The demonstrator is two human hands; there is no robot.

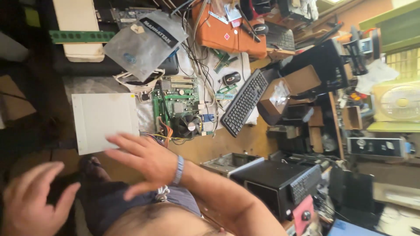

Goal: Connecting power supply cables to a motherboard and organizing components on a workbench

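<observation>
Hovering, fingers spread, right hand (142, 159) by pale perforated metal panel (105, 122); left hand (30, 203) open, grip empty.

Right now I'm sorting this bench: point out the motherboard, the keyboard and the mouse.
motherboard (177, 107), head view, on the green board above the fan.
keyboard (244, 103), head view, middle of the black keys.
mouse (231, 78), head view, on its black top.

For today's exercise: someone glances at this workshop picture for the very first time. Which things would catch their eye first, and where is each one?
The open right hand with a wristband spreads mid-frame, empty, while the left hand blurs at the lower left corner. Just above the right hand lie a pale metal panel and a green motherboard with its fan and coloured wires. A black keyboard slants to the motherboard's right amid cluttered boxes.
</observation>
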